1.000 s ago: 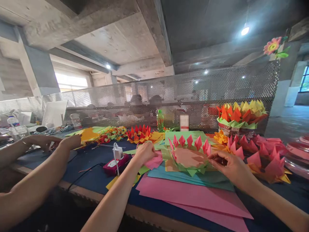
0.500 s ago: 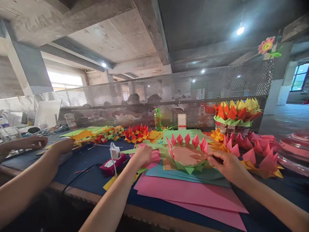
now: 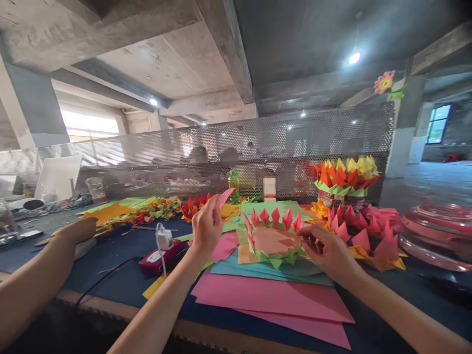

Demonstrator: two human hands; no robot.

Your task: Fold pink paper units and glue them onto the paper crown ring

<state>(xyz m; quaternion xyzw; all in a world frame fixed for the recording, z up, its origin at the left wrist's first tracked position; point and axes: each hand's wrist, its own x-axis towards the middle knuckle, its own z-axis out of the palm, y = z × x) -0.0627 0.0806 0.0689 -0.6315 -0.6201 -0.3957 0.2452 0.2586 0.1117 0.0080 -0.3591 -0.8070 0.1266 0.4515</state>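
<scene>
My left hand (image 3: 207, 225) is raised over the table, its fingers pinched on a pink paper piece (image 3: 226, 197) that points up and to the right. In front of me a paper lotus (image 3: 275, 239) lies on stacked sheets, with upright pink petals around a flat peach-coloured middle and green leaves below. At the lotus's right rim, my right hand (image 3: 326, 250) has its thumb and index finger closed on the edge; the other fingers are curled. More folded pink paper (image 3: 224, 246) lies to the lotus's left.
Pink sheets (image 3: 273, 297) and teal sheets (image 3: 236, 268) lie at the front. A power strip (image 3: 158, 258) with a white charger stands left of my forearm. Another person's hand (image 3: 79, 230) is at far left. Finished paper flowers (image 3: 346, 179) and a clear plastic container (image 3: 435, 236) stand right.
My left hand has risen from the pink paper pile with a pink piece in its fingers. My right hand stays at the lotus's rim. The view has turned slightly right.
</scene>
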